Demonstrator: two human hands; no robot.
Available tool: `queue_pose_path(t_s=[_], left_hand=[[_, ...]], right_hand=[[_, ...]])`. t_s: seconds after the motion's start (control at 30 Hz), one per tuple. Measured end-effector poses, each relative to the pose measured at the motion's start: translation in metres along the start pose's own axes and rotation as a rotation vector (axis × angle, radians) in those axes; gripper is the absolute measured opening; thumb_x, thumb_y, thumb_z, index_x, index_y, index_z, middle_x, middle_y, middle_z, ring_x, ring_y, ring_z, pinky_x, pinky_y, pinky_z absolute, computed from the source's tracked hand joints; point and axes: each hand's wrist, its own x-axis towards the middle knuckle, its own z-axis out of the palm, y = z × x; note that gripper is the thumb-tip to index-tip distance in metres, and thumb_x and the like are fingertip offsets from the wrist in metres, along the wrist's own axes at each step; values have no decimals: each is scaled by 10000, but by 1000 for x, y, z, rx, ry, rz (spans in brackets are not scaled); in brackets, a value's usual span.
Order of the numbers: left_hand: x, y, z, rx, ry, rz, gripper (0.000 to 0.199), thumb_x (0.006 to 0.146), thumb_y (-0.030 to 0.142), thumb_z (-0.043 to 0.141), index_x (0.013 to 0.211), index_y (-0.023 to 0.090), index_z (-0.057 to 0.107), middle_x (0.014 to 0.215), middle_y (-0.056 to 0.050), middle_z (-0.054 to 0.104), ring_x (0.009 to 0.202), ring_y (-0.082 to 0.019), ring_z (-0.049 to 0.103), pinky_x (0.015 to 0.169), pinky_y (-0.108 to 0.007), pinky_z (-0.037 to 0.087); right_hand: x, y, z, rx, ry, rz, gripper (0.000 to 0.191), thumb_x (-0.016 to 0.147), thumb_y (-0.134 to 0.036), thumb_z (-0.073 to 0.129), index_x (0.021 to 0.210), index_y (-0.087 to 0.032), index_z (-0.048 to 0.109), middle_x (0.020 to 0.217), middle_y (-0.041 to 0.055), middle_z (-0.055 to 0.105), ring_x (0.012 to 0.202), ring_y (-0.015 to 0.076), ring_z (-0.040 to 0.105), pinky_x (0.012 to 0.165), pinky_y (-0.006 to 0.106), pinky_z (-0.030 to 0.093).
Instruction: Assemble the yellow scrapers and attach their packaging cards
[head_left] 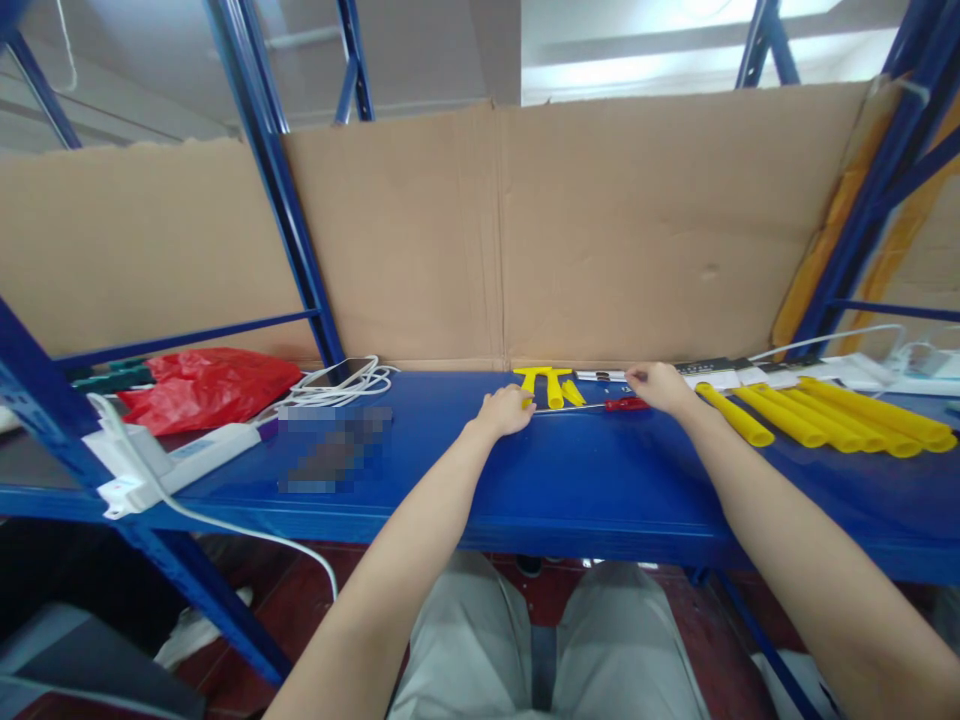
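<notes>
My left hand rests low over the blue shelf, its fingers curled on a small yellow plastic piece that is mostly covered. Just beyond it lie a yellow plastic part with a crossbar and a slim yellow piece. A screwdriver with a red handle lies flat between my hands, its shaft pointing toward my left hand. My right hand is just above the handle, fingertips pinched together near a metal strip. Whatever the right fingertips hold is too small to make out.
Several yellow tubes lie at the right, before white boxes. On the left are a red plastic bag, a white power strip, coiled white cable and a blurred-out item. Cardboard walls the back.
</notes>
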Motion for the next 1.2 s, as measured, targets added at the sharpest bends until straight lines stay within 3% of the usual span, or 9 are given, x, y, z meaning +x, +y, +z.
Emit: queue_pose_path(t_s=[0.3,0.83,0.9,1.0,1.1,1.2], left_hand=[[-7,4,-17,10,123,-355,312,858,249,436,1043,179,677,1129,-118,662,1083,-259,590,932,-405,407],[-8,-8,-21,125,119,-512,403,881,380,422,1134,135,620,1250,-191,573,1174,-344,494,975,-514,333],[-7,-10,-19,140,135,-483,404,880,364,443,1179,134,586,1298,-195,528,1212,-350,457,987,-515,328],[-5,-13,-13,118,133,-328,414,885,311,456,1265,155,504,1345,-165,483,1246,-312,431,995,-469,352],[-2,-15,-5,93,54,-163,434,882,235,456,1316,237,462,1372,-98,480,1254,-261,433,1012,-457,350],[0,-16,-1,92,-3,-120,430,887,219,440,1304,309,489,1366,-62,498,1253,-259,440,1017,-495,333]], right_hand=[[-1,-3,2,23,-28,3,272,832,-198,469,872,-175,738,924,84,738,886,217,676,723,238,477],[-1,-5,0,28,-34,-3,265,828,-193,477,890,-168,734,956,91,733,908,217,671,735,236,473],[-1,-6,0,34,-30,-6,267,825,-191,476,892,-169,734,964,91,732,913,216,670,747,236,472],[-2,-7,1,42,-33,-11,262,828,-205,479,890,-177,732,967,86,732,912,210,668,742,231,471],[-3,-8,0,45,-50,-24,257,832,-220,480,872,-171,729,951,95,731,897,217,668,730,238,469],[-4,-10,-1,43,-60,-37,267,835,-213,468,850,-163,729,926,106,732,886,225,669,739,247,466]])
